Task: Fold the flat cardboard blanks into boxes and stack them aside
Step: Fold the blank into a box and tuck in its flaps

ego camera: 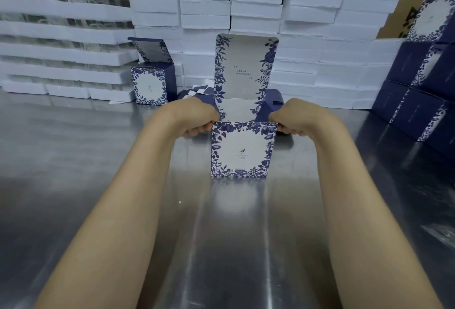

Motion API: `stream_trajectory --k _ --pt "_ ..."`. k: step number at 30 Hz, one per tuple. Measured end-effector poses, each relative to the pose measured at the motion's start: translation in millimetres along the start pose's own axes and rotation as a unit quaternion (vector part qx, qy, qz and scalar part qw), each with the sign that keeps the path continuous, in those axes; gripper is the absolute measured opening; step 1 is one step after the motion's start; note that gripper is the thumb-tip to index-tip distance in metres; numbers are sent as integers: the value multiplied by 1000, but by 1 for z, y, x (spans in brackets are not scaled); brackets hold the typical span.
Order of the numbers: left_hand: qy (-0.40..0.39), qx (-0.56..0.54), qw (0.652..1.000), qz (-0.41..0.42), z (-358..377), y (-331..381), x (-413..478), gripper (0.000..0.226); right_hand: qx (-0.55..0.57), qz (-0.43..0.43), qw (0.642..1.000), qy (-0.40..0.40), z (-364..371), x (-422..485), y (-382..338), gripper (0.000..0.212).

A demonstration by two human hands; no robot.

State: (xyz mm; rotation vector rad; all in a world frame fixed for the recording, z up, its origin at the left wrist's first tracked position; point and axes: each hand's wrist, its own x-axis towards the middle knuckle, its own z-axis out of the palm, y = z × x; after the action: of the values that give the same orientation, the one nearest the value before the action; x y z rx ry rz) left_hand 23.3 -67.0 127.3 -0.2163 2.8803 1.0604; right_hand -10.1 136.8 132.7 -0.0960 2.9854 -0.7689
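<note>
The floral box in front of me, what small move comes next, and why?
Likely tip the tall lid flap forward and down to close it. The floral box stands upright on the steel table, top open, with left hand and right hand gripping its upper side edges.

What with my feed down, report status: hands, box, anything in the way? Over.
Left grip and right grip curled on the box top side edges. Box upright on table, lid flap standing open. Nothing blocking the lid.
</note>
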Motion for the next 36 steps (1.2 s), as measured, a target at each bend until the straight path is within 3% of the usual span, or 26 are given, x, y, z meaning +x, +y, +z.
stream_trajectory --k 4,7,11,14,18,20,23,27,30,33,36 --pt "7 103 994 22 -3 5 -7 37 42 0 999 -30 -1 3 4 41" --pt "17 179 983 32 -13 11 -13 57 78 -2 995 -67 -10 4 13 49" --pt "135 143 980 23 -14 9 -6 69 98 -20 994 43 -6 11 17 59" --pt "139 153 978 -15 -3 -1 2 62 180 -47 980 68 12 16 15 53" --pt "103 69 992 3 -1 -8 6 36 263 -48 963 46 28 20 7 42" --pt "102 24 995 0 -3 -11 7 43 279 -46 959 23 31 19 3 30" --pt "111 12 994 6 -1 -14 6 60 251 -73 965 -3 31 18 3 37" --pt "101 -13 994 35 2 -19 15 46 206 -92 974 3 26 22 1 42" --pt "79 -48 995 42 -2 -28 19 54 234 -60 970 -28 26 24 8 45" --pt "180 -118 976 36 -9 -36 25 52 307 -34 951 10 24 28 18 45" --pt "219 -210 950 76 -8 -37 35 26 331 -40 940 75 27 31 19 20"
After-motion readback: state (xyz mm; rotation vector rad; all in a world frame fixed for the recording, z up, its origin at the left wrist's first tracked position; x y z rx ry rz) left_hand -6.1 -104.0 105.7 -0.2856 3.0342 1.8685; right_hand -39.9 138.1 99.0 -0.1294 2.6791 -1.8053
